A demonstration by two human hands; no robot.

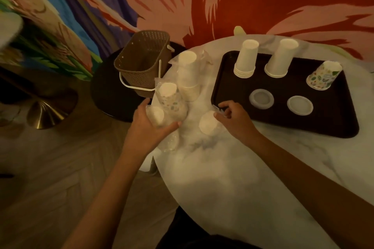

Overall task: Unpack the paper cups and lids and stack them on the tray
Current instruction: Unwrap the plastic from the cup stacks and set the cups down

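Observation:
A dark tray (327,127) lies on the white table. On it stand two upside-down stacks of white cups (245,58) (280,57), a floral cup stack (323,76) and two lid piles (261,99) (300,105). Left of the tray stand wrapped packs: white cups (187,75) and floral cups (170,97). My left hand (147,125) grips a plastic-wrapped white pack (156,116) at the table's left edge. My right hand (234,117) pinches the clear wrap of another white pack (208,124) beside the tray's near left corner.
A brown woven basket (141,60) with a white handle sits on a dark round stool left of the table. A brass table base (48,111) stands on the wooden floor at the left. A painted wall rises behind the table.

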